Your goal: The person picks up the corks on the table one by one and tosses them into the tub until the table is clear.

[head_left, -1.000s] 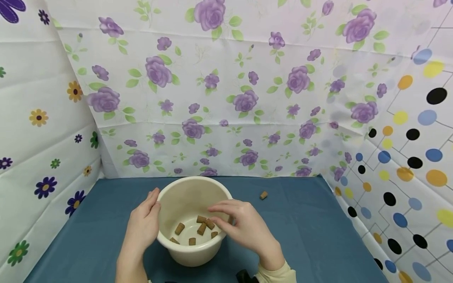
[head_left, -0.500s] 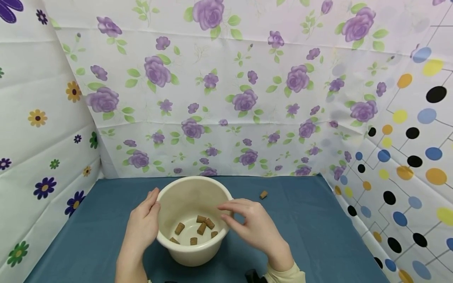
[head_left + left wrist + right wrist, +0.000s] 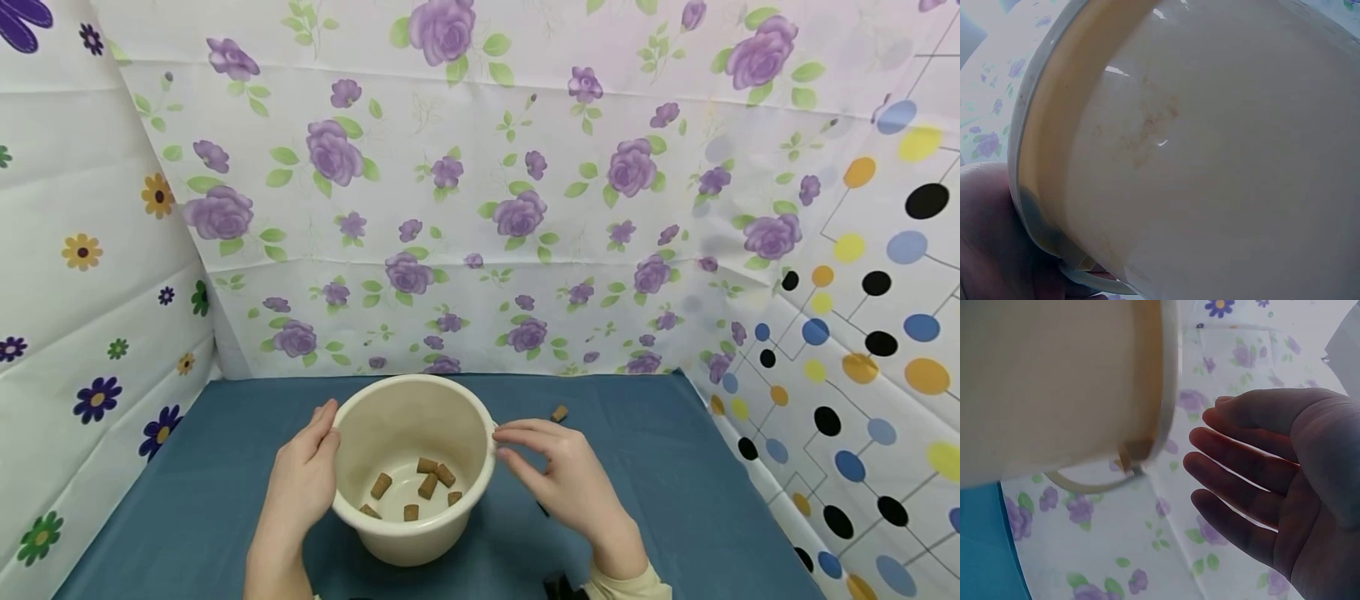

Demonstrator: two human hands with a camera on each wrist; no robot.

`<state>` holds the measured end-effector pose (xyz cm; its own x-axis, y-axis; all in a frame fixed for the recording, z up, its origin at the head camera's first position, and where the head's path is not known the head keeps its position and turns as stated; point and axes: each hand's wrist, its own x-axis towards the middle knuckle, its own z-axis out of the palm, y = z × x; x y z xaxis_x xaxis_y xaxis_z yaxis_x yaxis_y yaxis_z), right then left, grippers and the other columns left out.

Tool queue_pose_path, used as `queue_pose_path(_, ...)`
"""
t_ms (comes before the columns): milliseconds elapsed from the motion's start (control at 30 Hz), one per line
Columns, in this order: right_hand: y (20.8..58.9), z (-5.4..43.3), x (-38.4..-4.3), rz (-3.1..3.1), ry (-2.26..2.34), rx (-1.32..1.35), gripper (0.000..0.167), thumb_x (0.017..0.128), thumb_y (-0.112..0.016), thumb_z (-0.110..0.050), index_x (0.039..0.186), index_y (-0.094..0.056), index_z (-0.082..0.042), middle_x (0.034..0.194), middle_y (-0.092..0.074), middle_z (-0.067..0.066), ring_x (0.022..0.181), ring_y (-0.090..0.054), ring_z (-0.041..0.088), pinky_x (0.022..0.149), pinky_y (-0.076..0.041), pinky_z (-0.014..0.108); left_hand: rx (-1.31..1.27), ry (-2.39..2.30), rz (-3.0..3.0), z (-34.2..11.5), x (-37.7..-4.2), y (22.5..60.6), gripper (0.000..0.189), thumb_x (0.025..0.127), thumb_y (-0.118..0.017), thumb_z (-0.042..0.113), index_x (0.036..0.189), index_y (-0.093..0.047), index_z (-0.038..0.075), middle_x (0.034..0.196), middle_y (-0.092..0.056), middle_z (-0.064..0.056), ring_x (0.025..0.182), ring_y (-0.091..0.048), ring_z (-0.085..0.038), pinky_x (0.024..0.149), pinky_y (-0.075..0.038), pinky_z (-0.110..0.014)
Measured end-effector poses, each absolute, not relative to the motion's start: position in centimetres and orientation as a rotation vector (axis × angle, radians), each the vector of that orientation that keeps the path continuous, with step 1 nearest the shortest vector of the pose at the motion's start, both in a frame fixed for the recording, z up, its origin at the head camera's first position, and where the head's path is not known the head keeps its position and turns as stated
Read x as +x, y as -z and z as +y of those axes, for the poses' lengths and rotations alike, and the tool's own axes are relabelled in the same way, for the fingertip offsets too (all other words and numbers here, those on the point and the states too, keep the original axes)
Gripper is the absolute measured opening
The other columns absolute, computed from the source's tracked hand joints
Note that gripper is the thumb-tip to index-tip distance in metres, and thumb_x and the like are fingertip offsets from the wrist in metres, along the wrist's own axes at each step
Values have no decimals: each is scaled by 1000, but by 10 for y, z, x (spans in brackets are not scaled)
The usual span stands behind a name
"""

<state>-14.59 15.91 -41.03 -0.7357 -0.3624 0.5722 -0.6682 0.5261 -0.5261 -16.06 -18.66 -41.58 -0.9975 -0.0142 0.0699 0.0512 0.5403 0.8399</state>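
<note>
A cream plastic bucket (image 3: 417, 546) stands in the middle of the blue cloth, tilted a little so that its inside shows. Several small brown cork-like cylinders (image 3: 427, 486) lie on its bottom. My left hand (image 3: 302, 475) grips the left side of the rim, its thumb on the near side; from the left wrist camera, the fingers (image 3: 985, 231) are under the rim by the bucket's handle (image 3: 1100, 284). Beside the right rim is my right hand (image 3: 570, 479), with nothing in it. Its fingers (image 3: 1235, 487) are spread and loosely bent, apart from the bucket wall in the right wrist view.
One more cork-like cylinder (image 3: 559, 412) lies on the blue cloth (image 3: 675, 500), behind the right hand. Flowered sheeting (image 3: 480, 208) forms the back wall, and a dotted sheet (image 3: 862, 375) runs along the right side. A flower-print sheet (image 3: 97, 250) closes off the left.
My right hand has come out of the bucket and moved right, past the rim. One cylinder near the front of the bucket's bottom has shifted slightly right. The left hand stays put.
</note>
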Motion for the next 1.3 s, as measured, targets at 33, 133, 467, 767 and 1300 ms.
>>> queue_pose_path(33, 410, 162, -146, -2376, -1057, 839, 23, 99, -80, -15, 122, -82, -16, 125, -75, -5, 109, -74, 15, 57, -56, 21, -34, 1475, -2696, -187, -161, 416, 53, 118, -38, 20, 168, -30, 6, 174, -26, -11, 163, -15, -30, 130, -16, -58)
queue_pose_path(133, 410, 170, -145, -2382, -1032, 810, 23, 100, -79, -16, 123, -81, -17, 125, -75, -5, 107, -74, 15, 54, -53, 21, -36, 1471, -2697, -186, -161, 416, 53, 118, -38, 20, 168, -31, 6, 174, -26, -11, 163, -16, -31, 130, -17, -58)
queue_pose_path(467, 414, 193, -141, -2452, -947, 712, 25, 98, -81, -15, 121, -82, -23, 121, -76, -6, 105, -74, 11, 69, -62, 24, -29, 1470, -2712, -186, -160, 414, 53, 118, -37, 19, 168, -30, 5, 174, -26, -13, 163, -15, -32, 130, -16, -58)
queue_pose_path(767, 422, 217, -139, -2600, -905, 585, 23, 98, -82, -16, 117, -82, -27, 119, -77, -7, 92, -73, 7, 52, -52, 22, -25, 1468, -2715, -186, -161, 415, 53, 118, -36, 20, 168, -30, 5, 174, -26, -12, 163, -15, -32, 130, -16, -58)
queue_pose_path(1300, 445, 232, -141, -2740, -820, 523, 19, 98, -81, -21, 117, -82, -26, 117, -77, -7, 93, -74, 8, 66, -58, 25, -22, 1490, -2724, -187, -162, 415, 53, 119, -36, 22, 169, -29, 6, 175, -25, -12, 163, -14, -32, 130, -16, -59)
